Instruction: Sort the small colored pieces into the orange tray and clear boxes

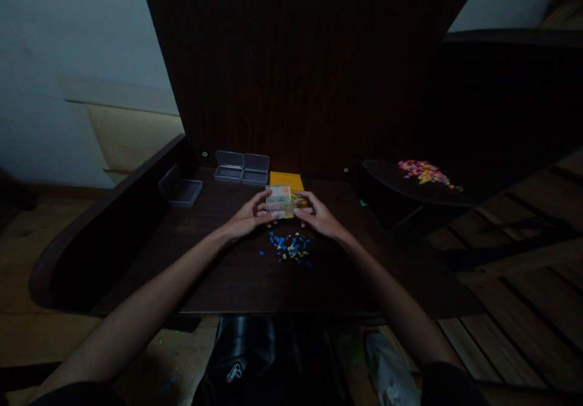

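Note:
A small clear plastic box with its lid raised is held up between my two hands, above the dark table. My left hand grips its left side, fingers behind and thumb in front. On the right side, my right hand pinches the box the same way. Colours show through the clear plastic; whether anything lies inside I cannot tell. Just below the hands, a loose scatter of small blue and pale yellow pieces lies on the table. Behind the box sits a yellow-orange flat item, partly covered.
Two open clear boxes stand side by side at the back of the table. Another open box is near the left side panel. Pink and yellow pieces are heaped on a dark raised surface at right.

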`<state>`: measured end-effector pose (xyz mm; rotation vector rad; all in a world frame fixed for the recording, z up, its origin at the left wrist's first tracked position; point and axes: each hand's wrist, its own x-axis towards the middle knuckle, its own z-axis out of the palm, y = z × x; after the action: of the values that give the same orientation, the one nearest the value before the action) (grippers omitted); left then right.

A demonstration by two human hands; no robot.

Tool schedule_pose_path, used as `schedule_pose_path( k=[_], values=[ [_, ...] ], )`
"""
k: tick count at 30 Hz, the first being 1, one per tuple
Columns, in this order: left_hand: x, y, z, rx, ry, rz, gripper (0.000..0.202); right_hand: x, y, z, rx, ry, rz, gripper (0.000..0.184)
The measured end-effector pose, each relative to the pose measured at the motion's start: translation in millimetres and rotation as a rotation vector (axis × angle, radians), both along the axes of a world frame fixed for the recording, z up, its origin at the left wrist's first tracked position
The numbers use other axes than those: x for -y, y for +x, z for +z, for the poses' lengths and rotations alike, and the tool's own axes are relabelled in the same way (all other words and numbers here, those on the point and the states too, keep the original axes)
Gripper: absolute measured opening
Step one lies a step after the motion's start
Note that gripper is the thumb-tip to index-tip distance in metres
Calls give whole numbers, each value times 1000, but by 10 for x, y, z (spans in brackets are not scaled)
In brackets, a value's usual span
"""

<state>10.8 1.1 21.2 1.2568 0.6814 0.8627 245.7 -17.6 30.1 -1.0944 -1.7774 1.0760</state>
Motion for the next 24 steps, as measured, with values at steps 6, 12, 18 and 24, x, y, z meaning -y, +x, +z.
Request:
schedule_pose_path(
  k=[6,12,18,24],
  values=[
    [26,9,-25,-9,25,-46,87,102,-6,-105,-110,-96,38,64],
    [58,22,-64,-26,70,-99,88,142,37,-143,-173,-99,12,65],
    [192,79,-21,-117,241,0,99,154,138,-233,-201,-102,53,67],
    [353,130,39,-233,354,127,100,189,199,-243,-195,-105,90,77]
  ],
)
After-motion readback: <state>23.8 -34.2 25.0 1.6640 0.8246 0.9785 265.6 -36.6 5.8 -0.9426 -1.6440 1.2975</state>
